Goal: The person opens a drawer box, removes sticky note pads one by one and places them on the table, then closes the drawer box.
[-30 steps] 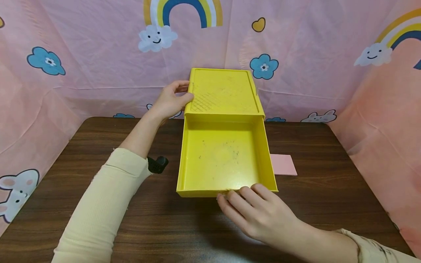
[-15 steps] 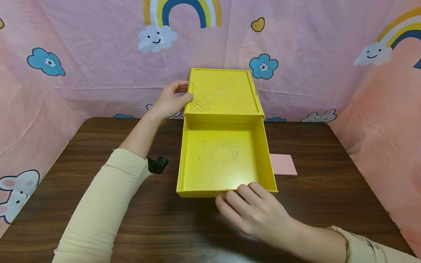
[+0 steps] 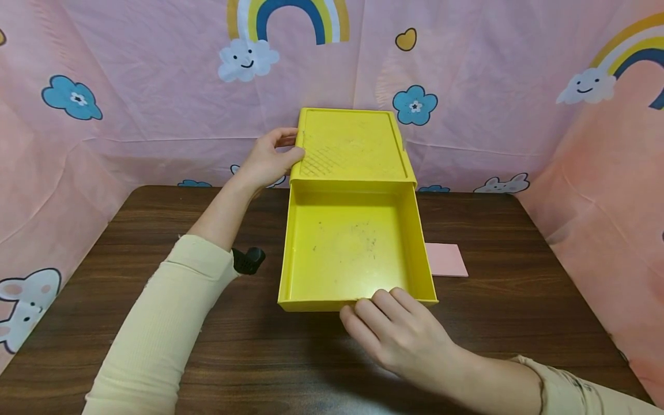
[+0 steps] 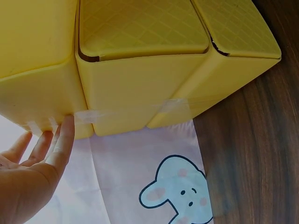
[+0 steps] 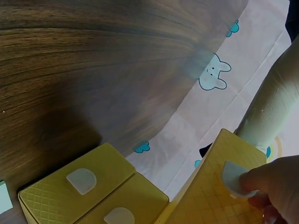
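A stacked yellow drawer unit [image 3: 358, 144] stands at the back of the table, its top drawer [image 3: 342, 248] pulled out toward me. Dark specks mark the drawer's bare floor. My left hand [image 3: 267, 161] presses on the unit's left side, thumb at the top edge; in the left wrist view its fingers [image 4: 65, 144] lie fairly straight against the side wall. With my right hand [image 3: 410, 340] I hold the drawer's front, fingers over the rim. The right wrist view has the thumb on the pale handle [image 5: 231, 179], the fingertips partly hidden.
Two lower drawers [image 5: 77, 186] show beneath, each with a pale handle. Clear tape [image 4: 88, 116] runs across the unit's side. A pink flat pad [image 3: 447, 259] lies right of the drawer on the dark wood table [image 3: 249, 357]. A pink patterned curtain [image 3: 171, 69] surrounds the table.
My right wrist and forearm have shifted slightly left, the fingers staying on the drawer front. The left hand and the drawer look unmoved.
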A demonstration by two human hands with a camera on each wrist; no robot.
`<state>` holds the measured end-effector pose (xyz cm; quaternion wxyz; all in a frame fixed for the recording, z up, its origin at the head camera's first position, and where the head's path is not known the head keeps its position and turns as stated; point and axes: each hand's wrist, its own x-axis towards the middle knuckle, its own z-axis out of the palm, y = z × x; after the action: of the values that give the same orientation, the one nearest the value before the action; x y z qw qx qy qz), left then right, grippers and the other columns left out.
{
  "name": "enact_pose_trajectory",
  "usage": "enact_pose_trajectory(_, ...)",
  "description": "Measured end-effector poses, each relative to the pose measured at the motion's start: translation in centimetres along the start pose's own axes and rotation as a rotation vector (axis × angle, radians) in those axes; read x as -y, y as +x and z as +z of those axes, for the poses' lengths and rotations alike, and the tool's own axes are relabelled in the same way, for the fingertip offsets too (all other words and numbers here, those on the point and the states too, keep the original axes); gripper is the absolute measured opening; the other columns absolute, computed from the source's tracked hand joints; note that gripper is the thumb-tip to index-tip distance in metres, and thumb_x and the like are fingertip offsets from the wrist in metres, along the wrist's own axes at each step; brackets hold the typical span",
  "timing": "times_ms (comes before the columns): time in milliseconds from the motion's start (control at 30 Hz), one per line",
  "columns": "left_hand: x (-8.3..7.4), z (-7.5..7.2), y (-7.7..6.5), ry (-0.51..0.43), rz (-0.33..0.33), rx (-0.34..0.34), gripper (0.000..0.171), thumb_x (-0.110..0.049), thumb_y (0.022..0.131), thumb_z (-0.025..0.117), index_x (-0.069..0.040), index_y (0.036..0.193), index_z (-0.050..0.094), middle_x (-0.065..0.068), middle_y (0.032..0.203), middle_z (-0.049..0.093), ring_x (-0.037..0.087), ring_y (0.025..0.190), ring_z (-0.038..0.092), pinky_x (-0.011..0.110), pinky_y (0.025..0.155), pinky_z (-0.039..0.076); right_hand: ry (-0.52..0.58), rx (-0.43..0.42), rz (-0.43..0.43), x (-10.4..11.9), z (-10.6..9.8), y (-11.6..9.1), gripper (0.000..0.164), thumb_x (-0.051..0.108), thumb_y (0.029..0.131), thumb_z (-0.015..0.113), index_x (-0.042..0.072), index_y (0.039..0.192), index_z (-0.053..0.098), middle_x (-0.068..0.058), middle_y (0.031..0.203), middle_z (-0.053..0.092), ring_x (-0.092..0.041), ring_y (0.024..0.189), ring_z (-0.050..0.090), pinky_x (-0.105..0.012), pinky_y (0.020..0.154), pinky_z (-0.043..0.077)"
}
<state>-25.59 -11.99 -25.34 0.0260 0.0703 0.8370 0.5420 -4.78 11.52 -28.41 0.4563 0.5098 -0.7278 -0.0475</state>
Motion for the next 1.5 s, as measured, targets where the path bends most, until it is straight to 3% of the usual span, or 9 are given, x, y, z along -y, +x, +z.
enact_pose_trajectory(267, 0.0, 0.1, -0.1, -0.001, 0.005, 0.004, 0.053, -0.022, 0.090, 0.052, -0.014, 0.140, 0.037, 0.007, 0.138, 0.040, 0.020, 0.112, 0.053, 0.033, 0.081, 0.054, 0.031, 0.017, 0.025, 0.0, -0.1, 0.1, 0.025, -0.002, 0.090, 0.038, 0.007, 0.089, 0.061, -0.002, 0.071, 0.049, -0.016, 0.058, 0.039, -0.020, 0.053, 0.030)
enact_pose_trajectory(633, 0.0, 0.0, 0.0, -0.014, 0.000, 0.012, 0.054, -0.021, 0.090, 0.051, -0.015, 0.141, 0.035, 0.006, 0.138, 0.040, 0.020, 0.111, 0.052, 0.032, 0.080, 0.054, 0.033, -0.029, 0.066, -0.6, -0.3, 0.8, 0.025, -0.004, 0.088, 0.040, 0.008, 0.086, 0.061, -0.002, 0.069, 0.047, -0.015, 0.056, 0.037, -0.020, 0.051, 0.030)
enact_pose_trajectory(1500, 0.0, 0.0, -0.2, -0.012, 0.004, 0.013, 0.054, -0.021, 0.091, 0.051, -0.014, 0.141, 0.035, 0.008, 0.139, 0.039, 0.021, 0.110, 0.053, 0.032, 0.080, 0.054, 0.062, -0.010, 0.191, -1.8, 0.6, 1.5, 0.027, -0.002, 0.093, 0.038, 0.008, 0.084, 0.061, -0.003, 0.069, 0.047, -0.017, 0.057, 0.035, -0.021, 0.051, 0.025)
